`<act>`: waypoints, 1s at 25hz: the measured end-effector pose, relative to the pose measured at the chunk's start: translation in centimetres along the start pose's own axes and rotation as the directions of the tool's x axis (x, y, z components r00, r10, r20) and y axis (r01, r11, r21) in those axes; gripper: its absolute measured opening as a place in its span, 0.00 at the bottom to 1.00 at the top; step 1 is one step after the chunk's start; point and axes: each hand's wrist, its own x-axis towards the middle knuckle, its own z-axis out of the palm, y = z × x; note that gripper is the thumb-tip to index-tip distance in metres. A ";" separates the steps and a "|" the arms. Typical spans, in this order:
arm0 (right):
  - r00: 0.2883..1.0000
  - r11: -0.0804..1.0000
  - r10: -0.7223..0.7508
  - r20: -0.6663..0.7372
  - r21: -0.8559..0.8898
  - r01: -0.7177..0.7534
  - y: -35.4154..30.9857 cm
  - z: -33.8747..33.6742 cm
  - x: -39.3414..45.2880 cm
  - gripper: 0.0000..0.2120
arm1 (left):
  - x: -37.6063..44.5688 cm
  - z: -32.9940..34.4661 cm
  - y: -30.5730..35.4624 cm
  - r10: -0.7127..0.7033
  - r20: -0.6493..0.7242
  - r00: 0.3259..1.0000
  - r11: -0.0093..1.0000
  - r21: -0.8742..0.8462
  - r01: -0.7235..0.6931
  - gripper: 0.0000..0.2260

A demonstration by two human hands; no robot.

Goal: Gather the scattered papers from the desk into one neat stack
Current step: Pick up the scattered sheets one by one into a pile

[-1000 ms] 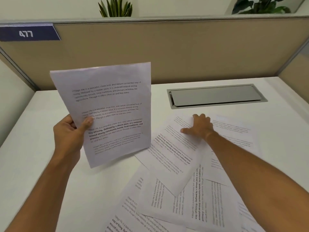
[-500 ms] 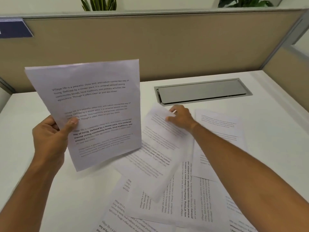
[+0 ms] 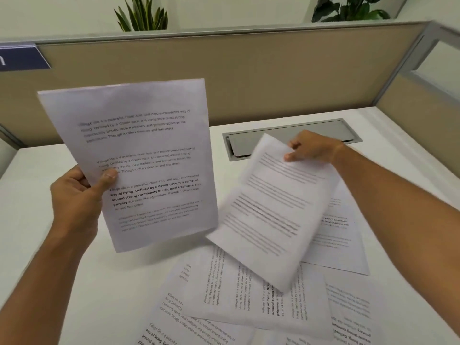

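My left hand (image 3: 77,195) holds a printed white sheet (image 3: 139,158) upright above the left part of the desk, thumb on its front. My right hand (image 3: 311,148) pinches the top edge of a second printed sheet (image 3: 271,210), lifted off the desk and blurred with motion, just right of the first. Several more printed papers (image 3: 249,295) lie overlapping on the white desk (image 3: 49,245) below and right of the lifted sheet, some turned sideways. One sheet (image 3: 341,240) lies partly under my right forearm.
A grey cable hatch (image 3: 323,131) is set into the desk behind my right hand. A tan partition (image 3: 249,78) runs along the back and right side. Plants stand behind it. A blue label (image 3: 17,58) is at the upper left.
My right hand has pinched the sheet it was pressing and lifted it off the pile toward the sheet in my left hand. The left hand keeps its sheet upright.
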 end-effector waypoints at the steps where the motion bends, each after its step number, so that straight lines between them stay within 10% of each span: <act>1: 1.000 0.993 0.022 0.014 -0.117 -0.021 1.3 0.1 0.0 0.11 | -0.2 0.4 -0.2 -0.005 -0.002 1.000 1.000 0.007 0.005 0.09; 10: 0.981 0.840 0.190 -0.047 -0.509 -0.187 9.4 4.1 3.4 0.20 | -0.4 0.9 -1.7 -0.049 -0.034 0.998 0.996 0.074 0.051 0.08; 16: 0.968 0.825 0.250 -0.008 -0.522 -0.218 9.5 4.4 4.1 0.53 | -0.3 0.4 -1.8 -0.064 -0.063 0.996 0.994 0.090 0.070 0.09; 25: 0.969 0.856 0.248 -0.018 -0.463 -0.228 9.2 4.4 4.0 0.47 | -0.5 0.3 -2.3 -0.095 -0.063 0.994 0.992 0.076 0.099 0.09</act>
